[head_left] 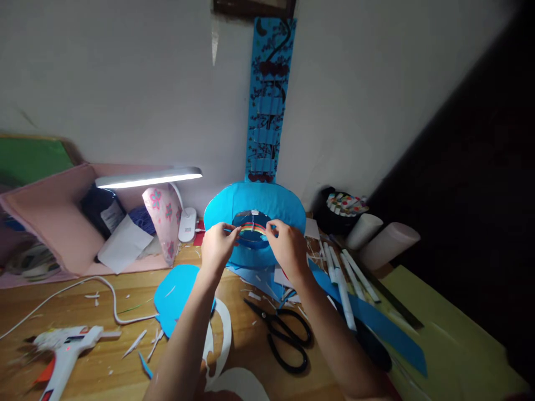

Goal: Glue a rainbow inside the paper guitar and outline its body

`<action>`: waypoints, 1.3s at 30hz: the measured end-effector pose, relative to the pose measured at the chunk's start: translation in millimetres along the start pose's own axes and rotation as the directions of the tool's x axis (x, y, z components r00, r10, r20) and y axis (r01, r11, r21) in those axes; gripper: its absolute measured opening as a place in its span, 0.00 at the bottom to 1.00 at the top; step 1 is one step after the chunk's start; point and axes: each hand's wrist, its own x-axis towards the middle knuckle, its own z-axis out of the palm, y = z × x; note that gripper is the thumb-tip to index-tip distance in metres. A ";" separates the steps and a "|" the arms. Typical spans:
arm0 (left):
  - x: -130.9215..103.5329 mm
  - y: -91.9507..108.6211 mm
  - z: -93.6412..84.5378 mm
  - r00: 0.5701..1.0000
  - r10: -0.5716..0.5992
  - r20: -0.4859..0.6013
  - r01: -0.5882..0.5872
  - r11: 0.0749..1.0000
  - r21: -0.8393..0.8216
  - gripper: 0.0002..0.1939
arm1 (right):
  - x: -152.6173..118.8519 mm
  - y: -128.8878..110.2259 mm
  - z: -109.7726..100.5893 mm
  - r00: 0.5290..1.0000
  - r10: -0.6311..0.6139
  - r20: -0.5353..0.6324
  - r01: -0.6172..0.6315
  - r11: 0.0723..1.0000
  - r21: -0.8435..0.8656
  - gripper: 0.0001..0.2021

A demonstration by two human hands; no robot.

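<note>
Forearms are extending over the worktop. Near its back edge, the left hand and right hand are pinching opposite ends of a striped strip before a blue body. Both should be gripping evenly, likely avoiding creases.

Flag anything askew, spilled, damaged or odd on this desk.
Loose white paper-like scraps litter the brown wooden tabletop, looking untidy. At left, a white plastic glue gun lies on its side with a red light showing, near the scraps: possibly hazardous if hot. Nothing looks clearly broken.
</note>
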 end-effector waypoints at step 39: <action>-2.5 3.0 18.3 0.921 0.303 -0.246 -0.298 0.953 0.059 0.14 | 13.3 22.7 -21.8 0.980 -0.012 -0.199 0.043 0.988 0.150 0.12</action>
